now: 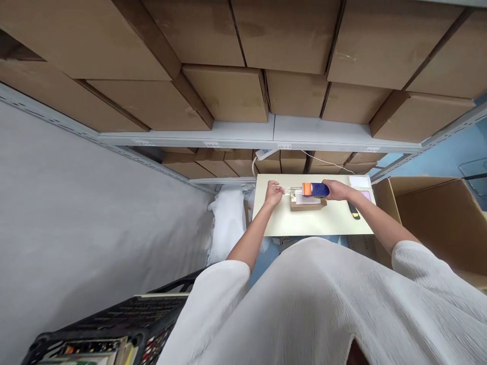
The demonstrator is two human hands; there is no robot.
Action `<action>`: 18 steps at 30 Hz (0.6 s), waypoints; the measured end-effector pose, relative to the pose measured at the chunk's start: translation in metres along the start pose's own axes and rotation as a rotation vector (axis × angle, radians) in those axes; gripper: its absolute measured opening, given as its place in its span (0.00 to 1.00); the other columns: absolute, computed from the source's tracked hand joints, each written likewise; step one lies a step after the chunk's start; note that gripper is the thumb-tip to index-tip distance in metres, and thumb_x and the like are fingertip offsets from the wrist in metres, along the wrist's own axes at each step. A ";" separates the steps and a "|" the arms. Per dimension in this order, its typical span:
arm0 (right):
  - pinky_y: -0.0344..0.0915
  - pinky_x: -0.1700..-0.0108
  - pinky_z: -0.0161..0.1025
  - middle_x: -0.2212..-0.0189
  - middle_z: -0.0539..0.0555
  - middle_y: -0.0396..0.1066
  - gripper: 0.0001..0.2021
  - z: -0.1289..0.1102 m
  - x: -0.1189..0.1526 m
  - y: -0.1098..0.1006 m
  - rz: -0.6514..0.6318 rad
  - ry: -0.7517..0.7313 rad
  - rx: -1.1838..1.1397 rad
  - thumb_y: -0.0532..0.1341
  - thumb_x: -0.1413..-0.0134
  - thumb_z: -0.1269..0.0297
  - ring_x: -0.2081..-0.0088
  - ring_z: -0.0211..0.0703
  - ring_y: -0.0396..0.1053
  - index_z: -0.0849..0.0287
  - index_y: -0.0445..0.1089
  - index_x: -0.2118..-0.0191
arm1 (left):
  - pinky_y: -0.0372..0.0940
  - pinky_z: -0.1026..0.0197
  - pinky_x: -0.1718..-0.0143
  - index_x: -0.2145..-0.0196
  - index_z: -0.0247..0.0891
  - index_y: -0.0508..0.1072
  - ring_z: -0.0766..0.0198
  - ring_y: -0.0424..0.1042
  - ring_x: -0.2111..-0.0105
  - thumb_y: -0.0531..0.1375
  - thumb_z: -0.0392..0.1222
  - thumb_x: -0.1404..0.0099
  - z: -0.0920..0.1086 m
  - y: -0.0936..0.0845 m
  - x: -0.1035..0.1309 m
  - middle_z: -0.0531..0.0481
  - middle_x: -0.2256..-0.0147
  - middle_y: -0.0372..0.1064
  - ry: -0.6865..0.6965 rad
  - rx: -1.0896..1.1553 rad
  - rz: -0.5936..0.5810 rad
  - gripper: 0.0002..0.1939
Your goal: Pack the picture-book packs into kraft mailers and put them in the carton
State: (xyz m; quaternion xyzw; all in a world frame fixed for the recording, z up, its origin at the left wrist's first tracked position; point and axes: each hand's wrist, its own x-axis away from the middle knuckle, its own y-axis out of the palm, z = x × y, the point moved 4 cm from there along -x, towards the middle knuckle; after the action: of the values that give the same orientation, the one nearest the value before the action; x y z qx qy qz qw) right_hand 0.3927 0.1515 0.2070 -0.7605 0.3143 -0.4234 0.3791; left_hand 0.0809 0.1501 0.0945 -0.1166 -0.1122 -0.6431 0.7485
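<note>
Shelf labels (pixel 284 146) blur; our right hand (pixel 337 190) grips one tape dispenser (pixel 317 189), our left hand (pixel 274 194) pinches its clear tape (pixel 293 191), above one small carton (pixel 307 207).

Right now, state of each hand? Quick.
Left hand: closed, apparently pinching the end of the clear tape.
Right hand: closed, holding the orange-and-blue tape dispenser.

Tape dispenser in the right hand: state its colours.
The tape dispenser is orange at one end and dark blue on the rest that shows; seen in the head view.
</note>
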 end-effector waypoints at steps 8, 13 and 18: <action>0.62 0.62 0.39 0.49 0.59 0.80 0.18 -0.013 -0.015 0.004 -0.095 0.055 0.152 0.72 0.45 0.64 0.52 0.54 0.76 0.54 0.71 0.50 | 0.67 0.59 0.58 0.56 0.47 0.61 0.62 0.77 0.68 0.63 0.27 0.47 -0.032 -0.004 -0.002 0.62 0.72 0.71 -0.018 0.018 -0.003 0.25; 0.62 0.63 0.40 0.47 0.60 0.79 0.19 -0.027 -0.027 0.007 -0.149 0.074 0.229 0.71 0.44 0.66 0.50 0.55 0.76 0.54 0.71 0.47 | 0.68 0.58 0.57 0.55 0.46 0.62 0.62 0.77 0.67 0.63 0.27 0.47 -0.056 -0.007 -0.004 0.61 0.72 0.72 -0.046 0.068 0.041 0.25; 0.64 0.61 0.41 0.45 0.61 0.79 0.20 -0.032 -0.034 0.009 -0.171 0.105 0.265 0.71 0.42 0.64 0.48 0.56 0.76 0.54 0.71 0.45 | 0.69 0.59 0.55 0.55 0.46 0.64 0.64 0.75 0.67 0.65 0.28 0.45 -0.080 0.004 -0.007 0.60 0.71 0.71 -0.121 0.074 0.096 0.23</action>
State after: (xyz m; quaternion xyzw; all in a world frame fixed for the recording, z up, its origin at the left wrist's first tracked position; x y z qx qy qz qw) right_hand 0.3473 0.1642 0.1965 -0.7046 0.2091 -0.5308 0.4219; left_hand 0.0849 0.1316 0.0163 -0.1328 -0.1755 -0.5935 0.7742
